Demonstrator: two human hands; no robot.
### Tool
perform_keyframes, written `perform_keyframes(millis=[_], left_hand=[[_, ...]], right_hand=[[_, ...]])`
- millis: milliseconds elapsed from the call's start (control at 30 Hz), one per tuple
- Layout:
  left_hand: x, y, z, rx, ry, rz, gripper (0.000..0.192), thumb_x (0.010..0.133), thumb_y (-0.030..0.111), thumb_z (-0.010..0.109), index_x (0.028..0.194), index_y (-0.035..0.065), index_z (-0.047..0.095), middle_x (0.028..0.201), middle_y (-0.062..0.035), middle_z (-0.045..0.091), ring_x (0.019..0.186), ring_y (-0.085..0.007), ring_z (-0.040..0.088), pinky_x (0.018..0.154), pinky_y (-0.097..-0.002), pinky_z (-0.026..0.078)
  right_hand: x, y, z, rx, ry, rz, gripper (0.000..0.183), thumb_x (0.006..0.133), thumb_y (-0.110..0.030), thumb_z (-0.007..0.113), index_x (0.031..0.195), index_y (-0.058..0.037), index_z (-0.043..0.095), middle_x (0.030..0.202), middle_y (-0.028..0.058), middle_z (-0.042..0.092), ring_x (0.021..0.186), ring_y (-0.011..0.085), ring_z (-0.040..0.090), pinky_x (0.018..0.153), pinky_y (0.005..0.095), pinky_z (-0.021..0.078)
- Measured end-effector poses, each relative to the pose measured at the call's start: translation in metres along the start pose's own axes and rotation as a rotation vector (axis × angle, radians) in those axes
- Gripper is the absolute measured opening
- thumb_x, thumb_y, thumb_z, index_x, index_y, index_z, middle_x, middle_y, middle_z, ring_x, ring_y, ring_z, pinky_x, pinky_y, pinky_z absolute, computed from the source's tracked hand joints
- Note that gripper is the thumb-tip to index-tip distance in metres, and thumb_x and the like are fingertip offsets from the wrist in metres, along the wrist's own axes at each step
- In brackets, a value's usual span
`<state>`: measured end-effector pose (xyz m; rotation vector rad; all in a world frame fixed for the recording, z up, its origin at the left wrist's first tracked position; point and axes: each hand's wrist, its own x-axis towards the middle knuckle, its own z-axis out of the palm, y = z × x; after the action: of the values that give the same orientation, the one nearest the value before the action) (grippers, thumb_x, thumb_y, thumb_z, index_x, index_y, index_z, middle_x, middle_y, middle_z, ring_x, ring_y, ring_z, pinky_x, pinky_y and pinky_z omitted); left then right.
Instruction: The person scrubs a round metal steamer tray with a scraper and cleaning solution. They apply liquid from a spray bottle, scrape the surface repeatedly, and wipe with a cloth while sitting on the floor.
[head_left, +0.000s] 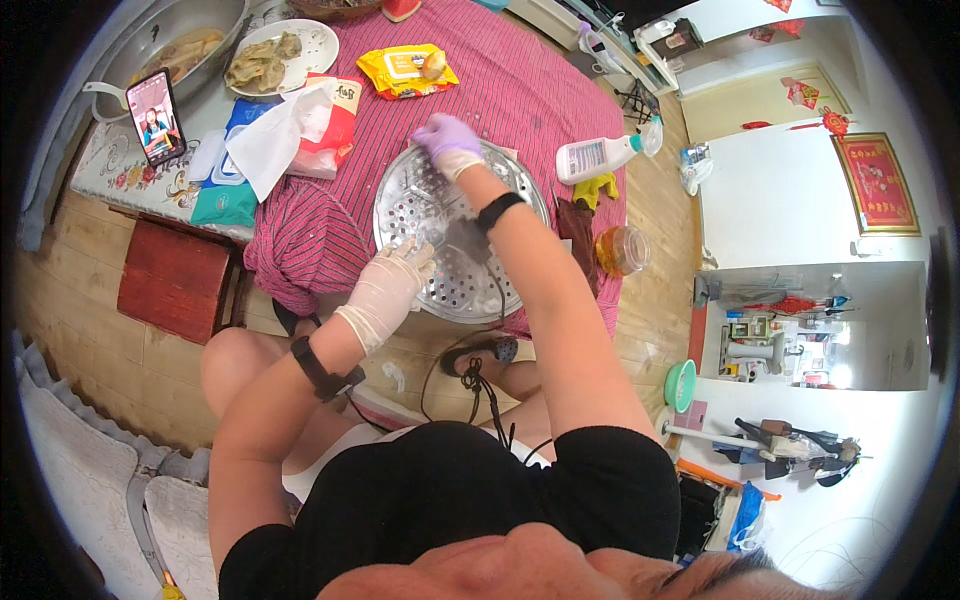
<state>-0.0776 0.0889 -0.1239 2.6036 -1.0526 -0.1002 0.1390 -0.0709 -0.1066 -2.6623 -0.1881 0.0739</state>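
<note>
A round perforated metal steamer tray (469, 289), wet and shiny, lies before me at the near edge of the cloth-covered table. My left hand (388, 292), in a whitish glove, holds its near left rim with the fingers laid over the top; the thumb is hidden. At the far rim is my right hand (450, 142), wearing a purple glove over a pale one. Its fingers are curled downward, and whatever may be under them is hidden. A dark device on a black strap (501, 210) hangs from my right wrist over the tray.
A spray bottle (592, 160), a yellow-green cloth (596, 191) and a jar of amber liquid (622, 250) stand to the right. Wipes (409, 71), tissues (330, 139), a propped phone (156, 116), a plate of food (319, 49) and a metal basin (214, 19) are leftward. Cables hang below the tray.
</note>
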Motion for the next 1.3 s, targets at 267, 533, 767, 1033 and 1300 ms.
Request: perform_keyframes(millis=[267,533,767,1033,1300], left_hand=[[0.002,-0.004,-0.003,-0.028,-0.018,0.023,0.067,0.071,0.030,0.080,0.132,0.0077,0.060,0.147,-0.0081,0.050,0.134,-0.0329,0.048,0.107,-0.0404,0.043],[0.000,-0.003,-0.021,-0.286,0.251,0.042,0.035,0.075,0.024,0.079,0.103,0.0068,0.068,0.110,-0.0110,0.064,0.102,-0.0327,0.062,0.085,-0.0417,0.051],[-0.009,0.020,-0.072,-0.494,0.643,-0.040,0.020,0.084,0.025,0.075,0.081,0.0067,0.068,0.079,-0.0098,0.062,0.076,-0.0285,0.063,0.067,-0.0377,0.050],[-0.021,0.109,-0.124,-0.616,0.624,0.184,0.016,0.082,0.019,0.077,0.085,0.0051,0.070,0.084,-0.0092,0.065,0.087,-0.0289,0.061,0.082,-0.0375,0.047],[-0.036,0.172,-0.145,-0.342,0.646,0.260,0.031,0.066,0.027,0.084,0.091,0.0117,0.073,0.094,-0.0099,0.063,0.092,-0.0315,0.061,0.082,-0.0432,0.048]], right_hand=[[-0.022,0.145,-0.067,-0.313,0.087,0.509,0.047,0.086,-0.046,0.063,0.106,-0.0042,0.069,0.110,0.0231,0.068,0.108,0.0395,0.064,0.092,0.0462,0.0496],[-0.065,0.107,-0.095,0.032,0.330,0.313,0.047,0.092,-0.043,0.059,0.110,-0.0019,0.071,0.107,0.0236,0.070,0.104,0.0351,0.068,0.092,0.0404,0.0506],[-0.084,0.057,-0.116,0.306,0.600,0.390,0.043,0.092,-0.039,0.064,0.111,-0.0006,0.070,0.096,0.0195,0.072,0.093,0.0286,0.070,0.084,0.0369,0.0515],[-0.127,-0.002,-0.139,0.012,0.696,0.265,0.041,0.087,-0.034,0.063,0.116,-0.0048,0.070,0.115,0.0238,0.066,0.111,0.0382,0.062,0.098,0.0453,0.0485],[-0.164,-0.031,-0.157,-0.019,0.879,0.195,0.037,0.087,-0.033,0.060,0.108,-0.0054,0.073,0.106,0.0221,0.070,0.103,0.0383,0.064,0.096,0.0455,0.0478]])
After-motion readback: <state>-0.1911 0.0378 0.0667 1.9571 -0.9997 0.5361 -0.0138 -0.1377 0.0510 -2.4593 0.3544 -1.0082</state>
